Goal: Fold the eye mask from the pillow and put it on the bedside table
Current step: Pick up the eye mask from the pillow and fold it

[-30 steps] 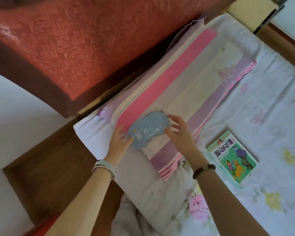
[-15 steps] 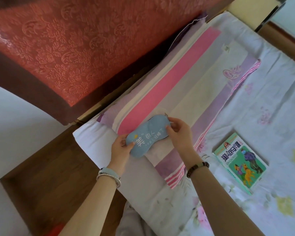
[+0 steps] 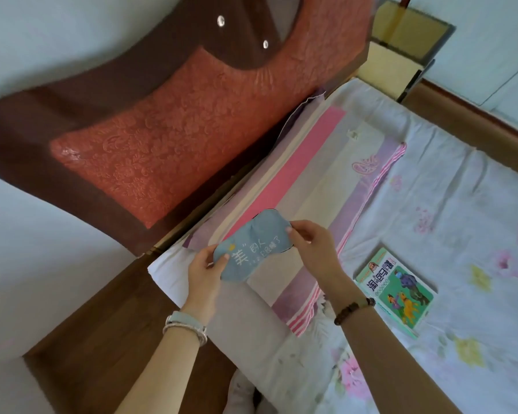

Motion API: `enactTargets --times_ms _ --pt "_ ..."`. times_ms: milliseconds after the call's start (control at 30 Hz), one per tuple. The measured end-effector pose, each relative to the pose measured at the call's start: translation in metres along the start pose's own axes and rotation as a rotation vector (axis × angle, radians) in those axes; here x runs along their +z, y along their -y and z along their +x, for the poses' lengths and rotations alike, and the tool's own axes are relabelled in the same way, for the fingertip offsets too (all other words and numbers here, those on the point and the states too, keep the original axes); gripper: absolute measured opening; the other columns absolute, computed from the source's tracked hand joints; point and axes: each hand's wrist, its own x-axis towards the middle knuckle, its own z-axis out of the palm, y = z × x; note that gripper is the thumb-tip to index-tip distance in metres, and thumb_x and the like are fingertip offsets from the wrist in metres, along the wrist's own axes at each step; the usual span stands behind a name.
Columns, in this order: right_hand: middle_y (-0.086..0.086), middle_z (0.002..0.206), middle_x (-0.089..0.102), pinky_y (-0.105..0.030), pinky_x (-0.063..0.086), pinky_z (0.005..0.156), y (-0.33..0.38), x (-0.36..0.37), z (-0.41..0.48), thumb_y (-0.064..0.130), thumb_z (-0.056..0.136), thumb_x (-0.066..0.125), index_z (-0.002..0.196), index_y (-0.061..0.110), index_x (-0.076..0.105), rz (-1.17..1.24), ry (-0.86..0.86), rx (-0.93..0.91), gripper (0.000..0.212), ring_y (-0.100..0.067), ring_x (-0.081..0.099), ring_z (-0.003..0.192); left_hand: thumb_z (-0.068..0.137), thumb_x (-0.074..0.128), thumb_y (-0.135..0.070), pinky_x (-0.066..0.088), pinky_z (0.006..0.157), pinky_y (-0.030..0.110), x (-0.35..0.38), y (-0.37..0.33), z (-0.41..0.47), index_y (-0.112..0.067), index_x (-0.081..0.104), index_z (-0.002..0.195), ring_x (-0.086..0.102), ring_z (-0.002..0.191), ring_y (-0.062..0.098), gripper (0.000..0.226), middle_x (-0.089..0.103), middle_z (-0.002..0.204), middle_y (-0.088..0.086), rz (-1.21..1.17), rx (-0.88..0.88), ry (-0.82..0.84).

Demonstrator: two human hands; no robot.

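Observation:
A grey-blue eye mask [image 3: 253,244] with white lettering is held flat just above the striped pillow [image 3: 314,186]. My left hand [image 3: 205,271] pinches its near left end with thumb on top. At the far right end, my right hand [image 3: 313,249] grips the mask between thumb and fingers. The mask is unfolded, its printed face towards me. A brown wooden bedside table [image 3: 102,333] lies to the left of the bed, below my left forearm.
A red and brown padded headboard [image 3: 168,138] rises behind the pillow. A green children's book [image 3: 396,289] lies on the floral sheet [image 3: 461,234] to the right. Yellow shelving [image 3: 401,46] stands at the bed's far corner.
Both hands closed on the eye mask's ends and lifted it slightly off the pillow. The camera has tilted up, showing more of the headboard.

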Motion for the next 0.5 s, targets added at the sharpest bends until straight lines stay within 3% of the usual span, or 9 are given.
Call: enactTargets --times_ms 67,100,200,267,333,400,500 --pt "-0.004 0.086 0.070 -0.012 0.050 0.069 0.031 -0.013 -0.012 0.005 0.093 0.062 0.091 0.012 0.070 0.031 -0.010 -0.083 0.011 -0.005 0.064 0.075 0.094 0.063 -0.010 0.055 0.082 0.044 0.005 -0.023 -0.010 -0.019 0.066 0.095 0.066 0.092 0.024 0.010 0.070 0.095 0.004 -0.035 -0.002 0.020" --pt "-0.007 0.086 0.070 -0.012 0.050 0.069 0.046 -0.020 -0.019 0.005 0.093 0.061 0.090 0.009 0.069 0.036 -0.014 -0.112 0.009 -0.008 0.063 0.077 0.095 0.062 -0.009 0.055 0.082 0.043 0.010 -0.035 -0.016 -0.018 0.065 0.094 0.066 0.093 0.025 0.009 0.070 0.095 0.005 -0.052 -0.008 0.036" --pt "-0.023 0.091 0.068 -0.029 0.050 0.072 0.086 -0.043 -0.036 0.006 0.095 0.058 0.096 -0.004 0.064 0.038 -0.028 -0.228 0.011 -0.018 0.059 0.079 0.099 0.056 -0.010 0.058 0.077 0.036 0.027 -0.070 -0.030 -0.017 0.064 0.101 0.065 0.101 0.027 0.011 0.068 0.107 0.010 -0.106 -0.046 0.095" --pt "-0.026 0.092 0.065 -0.037 0.049 0.072 0.108 -0.058 -0.048 0.006 0.097 0.056 0.098 -0.004 0.061 0.031 -0.031 -0.301 0.011 -0.022 0.057 0.079 0.101 0.052 -0.019 0.058 0.074 0.040 0.043 -0.091 -0.038 -0.013 0.057 0.126 0.063 0.108 0.033 0.026 0.061 0.122 0.016 -0.105 -0.156 0.141" --pt "-0.020 0.094 0.066 -0.043 0.050 0.074 0.124 -0.071 -0.062 0.007 0.098 0.055 0.101 0.000 0.061 0.003 -0.017 -0.367 0.010 -0.029 0.062 0.085 0.101 0.050 -0.035 0.056 0.077 0.052 0.056 -0.111 -0.050 -0.009 0.040 0.140 0.058 0.112 0.046 0.048 0.051 0.129 0.027 -0.246 -0.397 0.246" --pt "-0.009 0.102 0.071 -0.042 0.052 0.079 0.129 -0.081 -0.077 0.008 0.098 0.054 0.105 0.006 0.063 -0.033 0.009 -0.429 0.011 -0.023 0.066 0.096 0.099 0.048 -0.049 0.050 0.084 0.061 0.066 -0.125 -0.065 -0.004 0.033 0.140 0.053 0.118 0.053 0.063 0.045 0.135 0.037 -0.497 -0.593 0.421" --pt "0.004 0.112 0.073 -0.031 0.053 0.089 0.121 -0.090 -0.103 0.009 0.098 0.053 0.108 0.016 0.065 -0.065 0.077 -0.488 0.017 -0.006 0.065 0.107 0.099 0.040 -0.055 0.045 0.098 0.062 0.077 -0.136 -0.084 0.010 0.043 0.134 0.056 0.120 0.053 0.073 0.053 0.133 0.040 -0.733 -0.637 0.586"
